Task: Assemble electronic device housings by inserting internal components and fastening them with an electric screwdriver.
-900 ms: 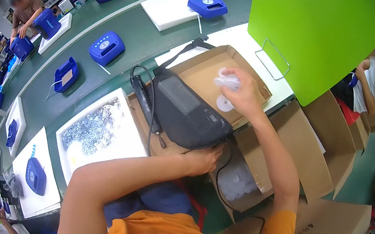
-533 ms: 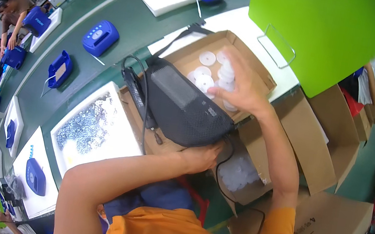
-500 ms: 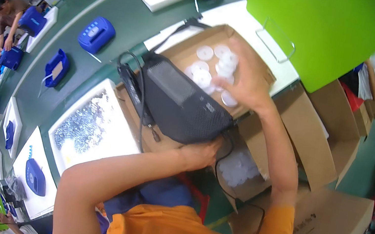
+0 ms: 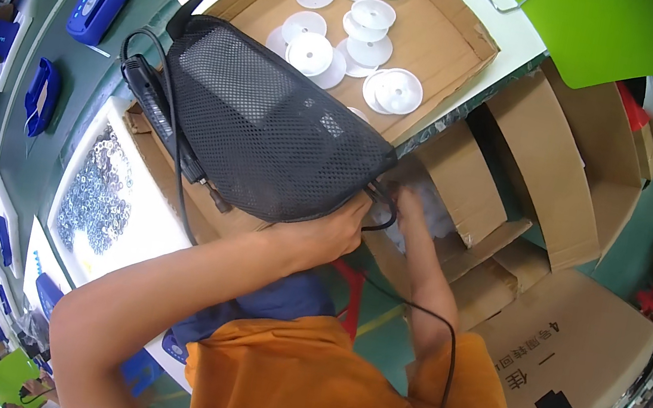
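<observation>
A black mesh bag (image 4: 263, 118) with a strap and cable lies across a shallow cardboard tray (image 4: 248, 7). Several white plastic discs (image 4: 309, 54) are spread in the tray, some overlapping. My left hand (image 4: 330, 235) is at the bag's lower right corner, its fingers curled; what they grip is hidden under the bag's edge. My right hand (image 4: 409, 205) reaches down into a cardboard box (image 4: 456, 188) beside the table, where whitish pieces show dimly. Its fingers are hidden behind the box contents and the cable.
Left of the tray, a white tray (image 4: 68, 207) holds many small shiny metal parts. Blue plastic housings (image 4: 99, 7) sit on the green conveyor (image 4: 114, 48). A green panel (image 4: 609, 40) stands at the upper right. Large cardboard boxes (image 4: 561, 359) fill the right side. A black cable (image 4: 448, 383) runs over my right arm.
My right hand has left the discs in the tray and moved down into the box beside it. My left hand stays by the bag's corner. The whole view has shifted.
</observation>
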### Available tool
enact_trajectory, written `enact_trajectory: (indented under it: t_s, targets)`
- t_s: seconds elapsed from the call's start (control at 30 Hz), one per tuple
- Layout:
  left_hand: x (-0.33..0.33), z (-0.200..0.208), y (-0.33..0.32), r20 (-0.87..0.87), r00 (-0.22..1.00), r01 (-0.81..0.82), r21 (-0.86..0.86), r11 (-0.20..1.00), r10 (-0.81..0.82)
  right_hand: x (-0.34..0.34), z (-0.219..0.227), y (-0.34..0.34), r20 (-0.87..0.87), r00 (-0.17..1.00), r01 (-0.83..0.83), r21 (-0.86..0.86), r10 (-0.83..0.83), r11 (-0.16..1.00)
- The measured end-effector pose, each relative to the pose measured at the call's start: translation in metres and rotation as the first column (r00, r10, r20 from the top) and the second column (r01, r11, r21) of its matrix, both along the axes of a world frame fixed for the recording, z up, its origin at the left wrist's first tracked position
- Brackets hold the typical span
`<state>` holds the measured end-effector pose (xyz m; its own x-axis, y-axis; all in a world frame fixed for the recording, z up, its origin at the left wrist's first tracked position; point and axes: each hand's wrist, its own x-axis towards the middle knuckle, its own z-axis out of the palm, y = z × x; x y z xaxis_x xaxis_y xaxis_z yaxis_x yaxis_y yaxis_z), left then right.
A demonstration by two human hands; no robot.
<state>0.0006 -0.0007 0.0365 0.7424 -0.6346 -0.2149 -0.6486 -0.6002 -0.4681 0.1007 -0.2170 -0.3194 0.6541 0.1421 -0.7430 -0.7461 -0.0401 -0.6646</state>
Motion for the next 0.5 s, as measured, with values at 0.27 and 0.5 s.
enact_trajectory:
  t_s: [0.27,0.5]
  targets:
    - [-0.02,-0.037,-0.013,0.006,0.99,-0.138,0.016,0.99,0.138,0.0,-0.162,-0.032,-0.315,0.63,-0.699,-0.629,0.71,0.341]
    - [-0.031,-0.039,-0.013,-0.055,0.982,-0.182,0.002,0.983,0.182,-0.013,-0.191,-0.013,-0.381,0.643,-0.701,-0.642,0.664,0.31]
